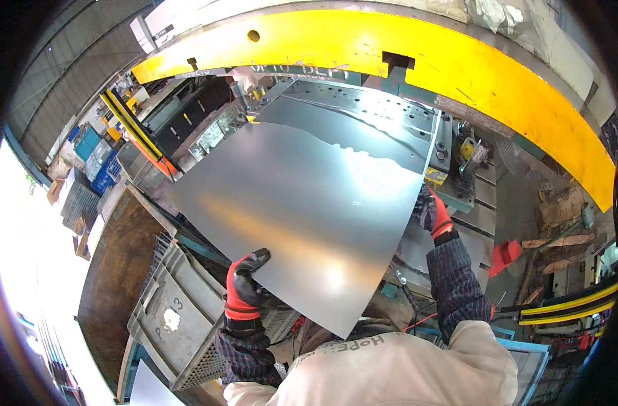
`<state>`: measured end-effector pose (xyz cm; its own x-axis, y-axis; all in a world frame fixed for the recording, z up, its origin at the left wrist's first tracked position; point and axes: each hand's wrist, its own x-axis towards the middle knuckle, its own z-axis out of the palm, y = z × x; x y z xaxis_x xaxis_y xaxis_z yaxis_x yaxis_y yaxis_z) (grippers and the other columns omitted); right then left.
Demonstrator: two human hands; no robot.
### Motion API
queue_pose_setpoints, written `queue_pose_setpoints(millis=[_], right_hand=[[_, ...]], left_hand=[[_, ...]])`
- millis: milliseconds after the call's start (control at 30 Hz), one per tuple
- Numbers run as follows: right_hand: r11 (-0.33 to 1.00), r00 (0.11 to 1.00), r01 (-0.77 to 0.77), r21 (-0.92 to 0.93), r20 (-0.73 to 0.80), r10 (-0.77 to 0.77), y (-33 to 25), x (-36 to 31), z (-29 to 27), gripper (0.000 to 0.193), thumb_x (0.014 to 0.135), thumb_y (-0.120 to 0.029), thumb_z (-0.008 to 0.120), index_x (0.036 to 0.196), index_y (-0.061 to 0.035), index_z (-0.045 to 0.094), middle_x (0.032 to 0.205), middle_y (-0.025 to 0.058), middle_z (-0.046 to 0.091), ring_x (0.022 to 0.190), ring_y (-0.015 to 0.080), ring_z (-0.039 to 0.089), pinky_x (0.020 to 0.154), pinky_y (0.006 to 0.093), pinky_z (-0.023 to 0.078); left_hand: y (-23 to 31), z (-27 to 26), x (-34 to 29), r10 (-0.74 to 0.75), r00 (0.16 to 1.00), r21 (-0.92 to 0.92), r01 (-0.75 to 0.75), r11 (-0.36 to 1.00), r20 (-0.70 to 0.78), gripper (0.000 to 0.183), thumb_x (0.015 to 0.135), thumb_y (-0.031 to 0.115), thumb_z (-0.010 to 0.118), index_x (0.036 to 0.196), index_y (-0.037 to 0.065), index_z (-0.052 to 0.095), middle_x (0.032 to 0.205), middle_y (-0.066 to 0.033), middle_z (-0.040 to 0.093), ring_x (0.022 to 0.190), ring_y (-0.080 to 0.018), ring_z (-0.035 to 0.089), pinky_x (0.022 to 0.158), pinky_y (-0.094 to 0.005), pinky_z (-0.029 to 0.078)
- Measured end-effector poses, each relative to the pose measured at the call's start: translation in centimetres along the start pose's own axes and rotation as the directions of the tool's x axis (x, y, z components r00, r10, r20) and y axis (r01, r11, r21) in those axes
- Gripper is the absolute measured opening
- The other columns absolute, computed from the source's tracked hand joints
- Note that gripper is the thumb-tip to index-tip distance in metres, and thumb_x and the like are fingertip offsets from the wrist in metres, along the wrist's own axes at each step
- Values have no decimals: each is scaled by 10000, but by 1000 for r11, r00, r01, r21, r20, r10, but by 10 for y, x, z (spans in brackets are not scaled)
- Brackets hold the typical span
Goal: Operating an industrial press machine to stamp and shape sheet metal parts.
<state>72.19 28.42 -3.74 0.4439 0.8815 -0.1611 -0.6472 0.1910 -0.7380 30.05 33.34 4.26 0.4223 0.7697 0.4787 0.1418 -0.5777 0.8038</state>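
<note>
A large thin sheet of shiny grey metal [288, 196] slants across the middle of the view, one corner pointing toward my body. My left hand [248, 283], in a red and black glove, is closed on its near left edge, thumb on top and fingers underneath. On the right edge, my gloved right hand [430, 211] grips the sheet, its fingers partly hidden behind the metal. The sheet's far part lies over the bed of a press, in front of a plate with rows of holes [390, 107].
A thick yellow press beam [471, 68] arches overhead. Guide posts [474, 155] stand beside the bed. At left are a grey plastic crate [180, 308], a rusty brown panel [116, 271] and a yellow-black striped post [136, 132]. Another striped bar [569, 304] sits at right.
</note>
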Motion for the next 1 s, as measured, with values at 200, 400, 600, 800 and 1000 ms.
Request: queue_pose_setpoints(millis=[200, 400, 600, 800, 1000], right_hand=[[952, 898, -156, 263, 440, 26, 7, 64, -33, 257, 832, -225, 398, 993, -41, 475, 902, 56, 553, 778, 141, 538, 698, 268, 439], [958, 932, -56, 281, 358, -51, 17, 62, -51, 411, 794, -396, 416, 1026, -60, 466, 938, 64, 545, 854, 187, 522, 729, 357, 434], [978, 970, -9, 208, 238, -41, 27, 70, -54, 299, 818, -297, 407, 1013, -88, 494, 850, 53, 561, 784, 175, 536, 682, 308, 439], [676, 948, 297, -674, 124, -293, -3, 77, -25, 274, 791, -246, 424, 889, -16, 536, 757, 113, 576, 667, 217, 556, 582, 333, 432], [202, 897, 323, -925, 231, -378, -10, 19, -26, 328, 773, -300, 478, 752, 19, 551, 722, 161, 555, 653, 257, 543, 576, 325, 422]], left_hand=[[10, 14, 11, 31, 1000, -22, -31, 999, 4, 233, 704, 54, 456, 898, -45, 538, 829, -73, 571, 769, -138, 535, 697, -247, 410], [11, 11, 22, -630, 776, -743, 444, 500, 39, 266, 683, 122, 429, 886, -23, 522, 831, -92, 547, 753, -164, 528, 653, -263, 424], [37, 8, 50, -538, 834, -797, 407, 447, 124, 259, 665, 111, 413, 861, -17, 524, 761, -70, 538, 702, -168, 517, 618, -254, 424], [36, 4, 53, -544, 811, -780, 478, 404, 215, 179, 657, 82, 429, 791, 9, 522, 662, -31, 483, 561, -123, 469, 527, -218, 396], [52, 12, 61, -467, 847, -766, 471, 437, 254, 125, 717, 110, 425, 595, 114, 398, 454, 44, 341, 288, -60, 265, 281, -205, 227]])
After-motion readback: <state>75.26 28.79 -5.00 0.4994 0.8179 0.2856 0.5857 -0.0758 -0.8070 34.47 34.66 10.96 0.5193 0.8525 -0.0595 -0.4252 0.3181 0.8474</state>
